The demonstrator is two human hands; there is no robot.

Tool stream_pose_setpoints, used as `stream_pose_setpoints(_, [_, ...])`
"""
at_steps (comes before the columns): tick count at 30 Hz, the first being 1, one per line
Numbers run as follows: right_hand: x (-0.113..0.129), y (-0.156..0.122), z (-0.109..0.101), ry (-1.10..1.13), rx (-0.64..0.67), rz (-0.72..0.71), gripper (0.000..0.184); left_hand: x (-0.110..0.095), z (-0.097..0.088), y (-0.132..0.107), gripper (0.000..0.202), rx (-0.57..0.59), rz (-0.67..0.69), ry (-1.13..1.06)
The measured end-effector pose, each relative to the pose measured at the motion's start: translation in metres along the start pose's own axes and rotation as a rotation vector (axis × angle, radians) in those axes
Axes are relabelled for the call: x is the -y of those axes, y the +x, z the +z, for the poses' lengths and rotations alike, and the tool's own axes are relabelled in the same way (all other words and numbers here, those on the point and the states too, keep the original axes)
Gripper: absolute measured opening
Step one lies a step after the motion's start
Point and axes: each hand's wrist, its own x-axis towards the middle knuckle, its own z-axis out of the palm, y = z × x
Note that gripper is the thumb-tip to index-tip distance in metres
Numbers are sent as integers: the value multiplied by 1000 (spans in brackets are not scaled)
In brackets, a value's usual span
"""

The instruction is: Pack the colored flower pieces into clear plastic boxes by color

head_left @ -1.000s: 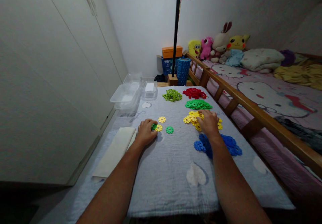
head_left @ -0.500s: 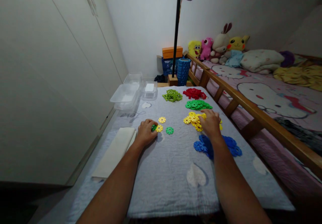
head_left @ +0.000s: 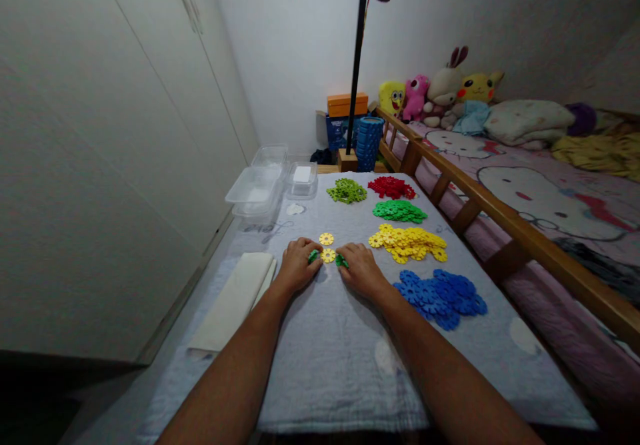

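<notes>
Clock centred on the work spot, 12 = away from wearer. Pink-sheeted bed (head_left: 530, 185) at 2. Grey-blue cloth (head_left: 320, 378) under the work. Clear plastic containers (head_left: 255, 188) at 10. Folded cream cloth (head_left: 233, 305) at 8. Blue pile (head_left: 443, 295) of slotted discs at 4, yellow pile (head_left: 407, 242) at 3. Left hand (head_left: 299, 265), 9: curled, mostly closed, holding a green disc (head_left: 313, 256), partly hidden. Right hand (head_left: 361, 269), 3: fingers bent, tips on second green disc (head_left: 342, 260); can't tell if gripped. Green pile (head_left: 400, 211) at 2, red pile (head_left: 391, 187) between 1 and 2, lime pile (head_left: 347, 191) near 1. Smallest: near yellow disc (head_left: 328, 250) flat between hands, far yellow disc (head_left: 327, 234) at its 12.
</notes>
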Motion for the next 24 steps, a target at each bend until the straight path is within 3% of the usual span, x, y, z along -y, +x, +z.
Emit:
stream_pose_setpoints(7, [8, 5, 7, 26, -68, -25, 46, 6, 0, 3, 44, -32, -16, -57])
stream_pose_setpoints(13, [15, 13, 14, 12, -30, -82, 29, 8, 3, 4, 41, -52, -18, -53])
stream_pose_setpoints(18, [17, 12, 15, 0, -23, -83, 28, 8, 3, 4, 38, -44, -12, -45])
stream_pose_setpoints(21, [14, 12, 9, 16, -47, -84, 29, 8, 1, 3, 39, -41, -9, -35])
stream_pose_setpoints(24, [-2, 12, -11, 4, -145, -4, 32, 8, 1, 3, 39, -35, -4, -30])
